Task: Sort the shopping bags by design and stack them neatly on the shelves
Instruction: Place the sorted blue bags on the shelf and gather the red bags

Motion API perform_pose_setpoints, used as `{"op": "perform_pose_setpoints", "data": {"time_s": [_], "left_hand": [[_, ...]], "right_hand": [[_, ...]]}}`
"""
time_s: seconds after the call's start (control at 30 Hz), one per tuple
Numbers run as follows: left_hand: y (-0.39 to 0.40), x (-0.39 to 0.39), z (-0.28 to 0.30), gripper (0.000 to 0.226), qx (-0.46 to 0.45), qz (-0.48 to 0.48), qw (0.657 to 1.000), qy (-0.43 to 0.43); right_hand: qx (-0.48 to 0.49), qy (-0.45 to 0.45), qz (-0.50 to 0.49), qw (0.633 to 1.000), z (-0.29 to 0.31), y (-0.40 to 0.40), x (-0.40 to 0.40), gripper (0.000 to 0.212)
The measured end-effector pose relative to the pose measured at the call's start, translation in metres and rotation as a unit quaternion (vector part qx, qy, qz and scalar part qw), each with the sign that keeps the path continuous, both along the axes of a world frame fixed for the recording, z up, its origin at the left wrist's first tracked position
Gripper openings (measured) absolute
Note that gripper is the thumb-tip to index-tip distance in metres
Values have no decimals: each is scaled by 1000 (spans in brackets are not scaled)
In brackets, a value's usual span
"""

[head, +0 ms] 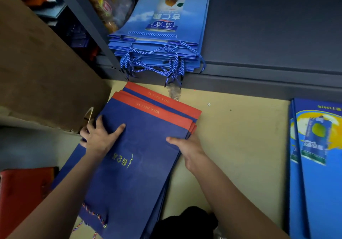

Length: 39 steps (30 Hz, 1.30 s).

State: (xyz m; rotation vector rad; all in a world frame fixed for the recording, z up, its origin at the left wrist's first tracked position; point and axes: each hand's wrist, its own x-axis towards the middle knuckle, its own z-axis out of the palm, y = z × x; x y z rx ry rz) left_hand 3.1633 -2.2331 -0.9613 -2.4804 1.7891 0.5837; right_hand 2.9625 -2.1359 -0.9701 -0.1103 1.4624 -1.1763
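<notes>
A stack of dark navy shopping bags [144, 142] with red bottom bands and gold lettering lies flat on the yellowish floor [236, 131]. My left hand [100, 136] grips the stack's left edge, thumb on top. My right hand [187, 146] grips its right edge, fingers underneath. On the grey shelf [268, 35] above sits a pile of light blue bags [162, 25] printed with a can, their blue rope handles hanging over the shelf edge. At the right lie more blue bags [318, 155] with a yellow and blue print.
A brown cardboard box [42, 68] stands at the left against the shelf's upright post [87, 20]. A red item [24, 192] lies at the lower left. A dark object [185, 224] sits at the bottom centre. A packaged item in clear wrap [111, 3] leans on the shelf's left.
</notes>
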Motion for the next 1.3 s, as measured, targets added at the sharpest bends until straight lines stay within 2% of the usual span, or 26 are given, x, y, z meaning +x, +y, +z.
{"op": "perform_pose_setpoints", "data": {"time_s": [0.07,0.17,0.3,0.37,0.43,0.53,0.57,0.67,0.73,0.77,0.83,0.9,1.0,1.03,1.13,1.3], "left_hand": [[0,0,3,89,-10,7,999,35],[5,-15,9,104,-46,1,994,98],[16,-56,10,115,-79,-90,982,144],[21,-82,6,123,-44,-132,970,197],[28,-109,-1,129,24,-177,955,237],[37,-149,-12,136,140,-168,922,321],[42,-162,-12,132,172,-162,908,345],[59,-200,-16,95,204,-168,884,385],[72,-223,-12,77,214,-205,865,406],[79,-231,-10,77,213,-221,864,399],[90,-243,-12,100,208,-245,870,375],[99,-249,-16,110,205,-250,888,328],[109,-243,-15,107,200,-249,901,293],[112,-236,-13,102,214,-244,891,318],[122,-221,-1,74,252,-206,829,454],[148,-230,22,93,114,-292,822,474]], "right_hand": [[-3,37,26,999,9,1,-2,31],[-31,96,-4,995,24,1,-16,40],[-59,196,-42,978,40,24,-82,42],[-56,220,-44,973,50,51,-126,40],[-53,191,-43,979,63,78,-166,35],[-29,154,-40,987,83,112,-221,33],[-17,147,-37,988,88,120,-237,30],[13,130,-46,990,92,137,-273,25],[41,146,-69,986,87,143,-286,28],[55,159,-80,983,83,147,-289,37],[59,176,-83,979,72,157,-289,56],[42,177,-57,982,61,174,-280,59],[19,172,-28,984,44,207,-263,59],[13,169,-14,985,38,217,-259,63],[7,172,-9,985,28,237,-254,76],[-34,245,-63,967,55,249,-266,76]]}}
